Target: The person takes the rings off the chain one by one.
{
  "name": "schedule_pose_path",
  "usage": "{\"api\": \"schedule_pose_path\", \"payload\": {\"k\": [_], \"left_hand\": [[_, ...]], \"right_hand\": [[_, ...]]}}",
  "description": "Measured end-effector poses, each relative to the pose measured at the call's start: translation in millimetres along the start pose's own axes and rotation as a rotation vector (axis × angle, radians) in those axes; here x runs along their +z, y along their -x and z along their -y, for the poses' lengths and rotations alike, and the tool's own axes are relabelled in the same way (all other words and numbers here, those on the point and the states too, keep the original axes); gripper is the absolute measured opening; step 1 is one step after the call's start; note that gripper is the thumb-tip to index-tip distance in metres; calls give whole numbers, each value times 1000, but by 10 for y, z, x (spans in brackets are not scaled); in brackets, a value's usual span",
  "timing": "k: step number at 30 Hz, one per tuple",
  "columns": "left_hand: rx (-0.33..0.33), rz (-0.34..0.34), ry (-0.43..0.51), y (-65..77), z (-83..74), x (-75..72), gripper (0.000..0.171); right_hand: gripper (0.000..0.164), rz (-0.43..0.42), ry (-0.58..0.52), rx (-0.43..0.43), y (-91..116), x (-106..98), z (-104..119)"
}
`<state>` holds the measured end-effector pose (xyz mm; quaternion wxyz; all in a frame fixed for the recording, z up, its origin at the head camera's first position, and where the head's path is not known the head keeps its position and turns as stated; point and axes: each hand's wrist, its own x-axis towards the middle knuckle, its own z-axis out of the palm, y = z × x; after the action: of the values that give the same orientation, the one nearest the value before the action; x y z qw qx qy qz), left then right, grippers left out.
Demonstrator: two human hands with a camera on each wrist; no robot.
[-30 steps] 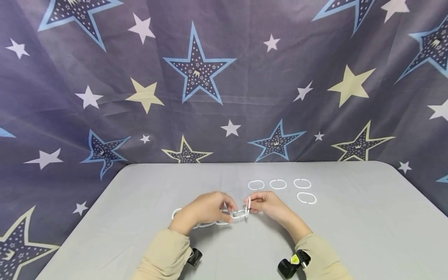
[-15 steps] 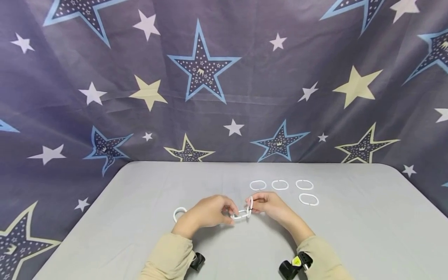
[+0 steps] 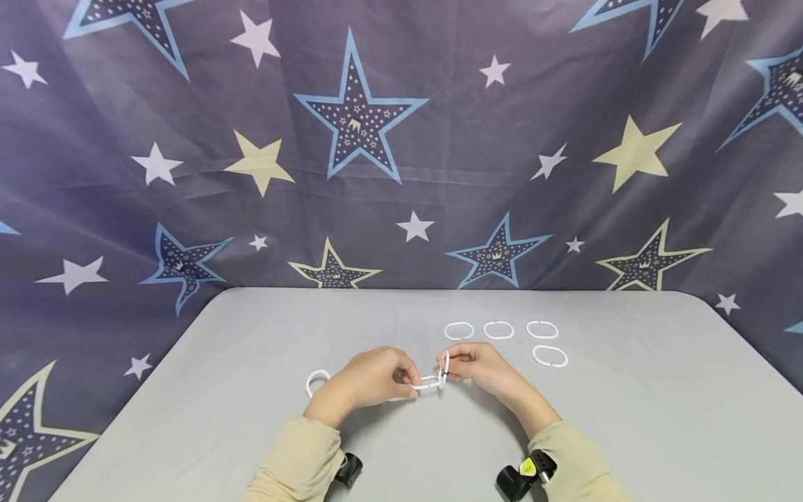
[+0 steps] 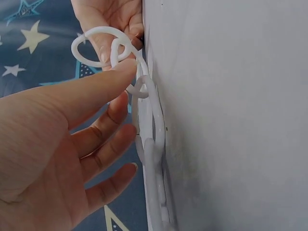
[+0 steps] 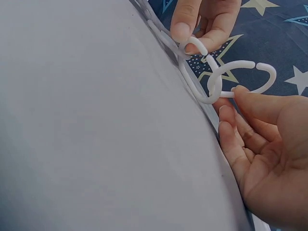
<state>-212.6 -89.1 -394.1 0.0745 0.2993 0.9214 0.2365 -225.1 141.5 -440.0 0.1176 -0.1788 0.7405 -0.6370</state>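
Thumb and fingers of my left hand [image 3: 373, 376] pinch a white plastic C-shaped link near the end of a chain [image 4: 160, 120]. More links trail under that hand, and an end link [image 3: 309, 383] shows at its left. My right hand [image 3: 486, 366] pinches a white link [image 5: 275, 76] between thumb and fingertips, holding it raised. In the right wrist view this link passes through the chain's end link [image 5: 188, 82], which has a small gap in its side. Both hands are close together just over the table.
Several loose white links lie flat beyond my right hand: one at the left [image 3: 459, 323], one in the middle [image 3: 498, 323], others at the right [image 3: 549, 346]. The grey table [image 3: 188, 418] meets a star-patterned cloth [image 3: 439, 153] at its back edge.
My left fingers have closed in on the chain link, and the links beneath that hand are now mostly hidden. My right hand keeps its hold; the head view has shifted slightly.
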Motion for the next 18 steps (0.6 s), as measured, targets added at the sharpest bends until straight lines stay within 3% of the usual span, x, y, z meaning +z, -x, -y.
{"api": "schedule_pose_path", "payload": {"k": [6, 18], "left_hand": [[-26, -26, 8, 11, 9, -42, 6], [-1, -49, 40, -12, 42, -49, 6]], "right_hand": [[26, -1, 7, -10, -3, 10, 23], [25, -16, 43, 1, -2, 28, 47]]}}
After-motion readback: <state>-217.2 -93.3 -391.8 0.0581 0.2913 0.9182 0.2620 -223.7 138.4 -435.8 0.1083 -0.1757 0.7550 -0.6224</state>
